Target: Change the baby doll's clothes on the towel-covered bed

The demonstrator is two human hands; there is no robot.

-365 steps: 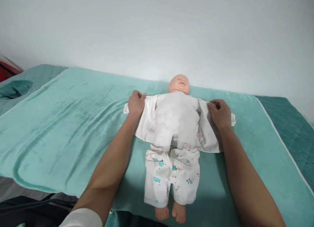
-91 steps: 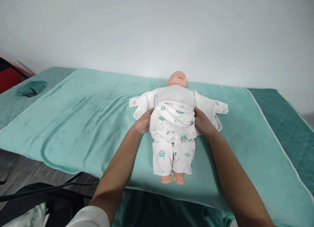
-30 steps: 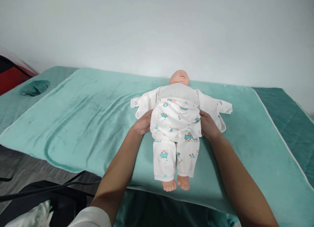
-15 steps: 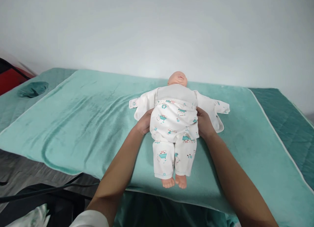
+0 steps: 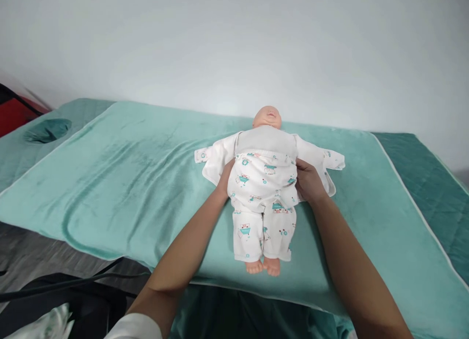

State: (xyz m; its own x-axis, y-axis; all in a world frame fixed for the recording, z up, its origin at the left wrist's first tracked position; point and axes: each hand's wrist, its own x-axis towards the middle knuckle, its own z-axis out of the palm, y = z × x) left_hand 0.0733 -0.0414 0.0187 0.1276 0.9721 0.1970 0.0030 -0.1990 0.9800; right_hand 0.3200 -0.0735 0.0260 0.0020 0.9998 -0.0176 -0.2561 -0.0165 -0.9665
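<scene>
A baby doll [image 5: 267,116] lies on its back, its head toward the wall and its feet toward me. It wears white printed pants [image 5: 252,182] pulled high over its belly. A white long-sleeved top [image 5: 222,151] is spread out beneath it, sleeves stretched to both sides, and a plain pale torso shows above the waistband. My left hand [image 5: 225,180] grips the left side of the pants near the waist, its fingertips hidden behind the cloth. On the opposite side, my right hand [image 5: 309,180] is curled against the pants, with its fingertips partly tucked out of sight.
A light green blanket [image 5: 110,182] with some creases covers the bed. At the left end, the quilted bed cover has a round hole [image 5: 47,130]. A white wall [image 5: 220,46] rises behind. Dark cables [image 5: 73,283] and a black object are at lower left.
The doll and pants have shifted slightly to the right, and the feet now sit a little farther from me. My left hand has moved right and slightly up along the pants' side.
</scene>
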